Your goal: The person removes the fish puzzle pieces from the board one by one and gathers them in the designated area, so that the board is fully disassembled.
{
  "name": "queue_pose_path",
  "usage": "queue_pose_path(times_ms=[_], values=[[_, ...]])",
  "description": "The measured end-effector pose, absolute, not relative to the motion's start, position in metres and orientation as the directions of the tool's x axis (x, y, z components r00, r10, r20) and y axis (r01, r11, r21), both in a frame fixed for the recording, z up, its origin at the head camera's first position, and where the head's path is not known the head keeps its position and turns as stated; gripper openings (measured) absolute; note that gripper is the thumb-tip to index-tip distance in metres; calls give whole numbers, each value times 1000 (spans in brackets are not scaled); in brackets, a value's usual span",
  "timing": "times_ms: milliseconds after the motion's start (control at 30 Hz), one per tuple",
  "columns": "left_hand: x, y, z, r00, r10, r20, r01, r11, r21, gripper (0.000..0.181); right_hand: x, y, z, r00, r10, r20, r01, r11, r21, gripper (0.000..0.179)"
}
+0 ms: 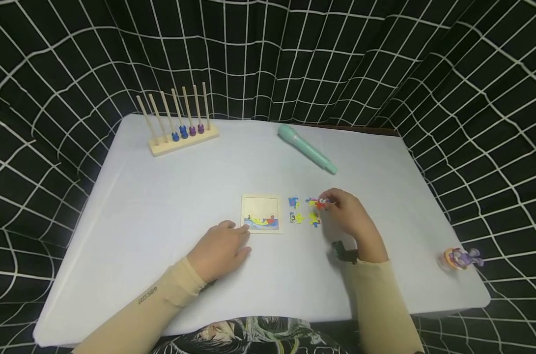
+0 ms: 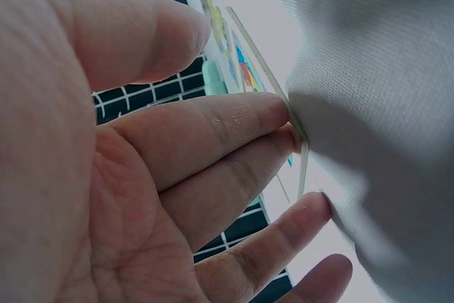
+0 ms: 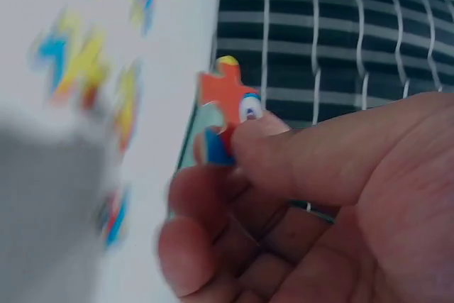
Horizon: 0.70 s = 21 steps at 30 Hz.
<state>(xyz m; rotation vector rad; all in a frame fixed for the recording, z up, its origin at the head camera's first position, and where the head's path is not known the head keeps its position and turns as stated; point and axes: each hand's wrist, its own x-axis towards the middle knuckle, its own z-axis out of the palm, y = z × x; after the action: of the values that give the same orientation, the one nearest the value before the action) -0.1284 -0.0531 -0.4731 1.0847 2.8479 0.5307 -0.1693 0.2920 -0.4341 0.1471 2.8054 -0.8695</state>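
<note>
My right hand [image 1: 348, 211] pinches an orange-red puzzle piece [image 3: 225, 97] with a printed eye and a blue corner between thumb and fingers, raised off the table in the right wrist view. In the head view, several loose puzzle pieces [image 1: 296, 218] lie on the table just left of that hand. Left of them is a square wooden puzzle board [image 1: 261, 206], its lower part filled with a blue, yellow and red picture and its upper part bare wood. With fairly straight fingers, my left hand [image 1: 221, 248] touches the lower left corner of the board.
At the back left stands a wooden peg rack [image 1: 185, 142] with blue and purple beads on some pegs. A mint-green toy microphone [image 1: 307, 149] lies behind the pieces. Near the table's right edge is a small purple figure [image 1: 461, 258]. Black grid-patterned cloth [image 1: 250, 59] surrounds the white table [image 1: 161, 196].
</note>
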Motion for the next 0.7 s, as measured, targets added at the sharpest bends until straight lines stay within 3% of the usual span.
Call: queue_pose_path(times_ms=[267, 700], values=[[-127, -56, -473, -752, 651, 103, 645, 695, 318, 39, -151, 322, -449, -925, 130, -358, 296, 836, -462, 28], [-128, -53, -476, -752, 652, 91, 640, 691, 337, 40, -149, 318, -464, -922, 223, -316, 355, 813, -462, 27]])
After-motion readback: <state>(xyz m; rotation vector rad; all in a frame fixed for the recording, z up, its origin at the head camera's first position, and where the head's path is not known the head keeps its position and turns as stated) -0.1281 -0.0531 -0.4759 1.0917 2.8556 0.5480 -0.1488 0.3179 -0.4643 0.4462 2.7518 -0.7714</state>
